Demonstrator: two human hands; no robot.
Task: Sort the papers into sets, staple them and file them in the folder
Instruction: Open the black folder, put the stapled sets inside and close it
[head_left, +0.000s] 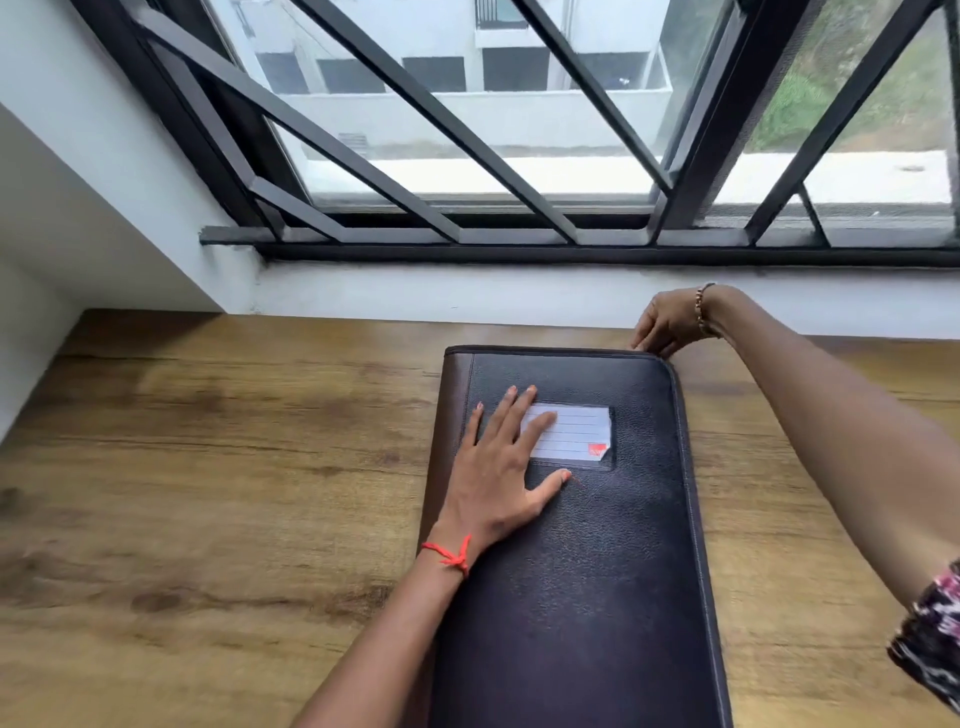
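A dark leather folder (597, 571) lies closed on the wooden table (208, 467) under the barred window (519, 130), its brown spine to the left. Whatever is inside cannot be seen. A clear pocket on the cover holds a lined white label card (571, 431) with a red corner. The left hand (498, 473) rests flat on the cover, fingers spread wide, partly over the card. The right hand (670, 325) is at the folder's far right corner, fingers pinched narrowly at the edge there; what they grip is too blurred to tell.
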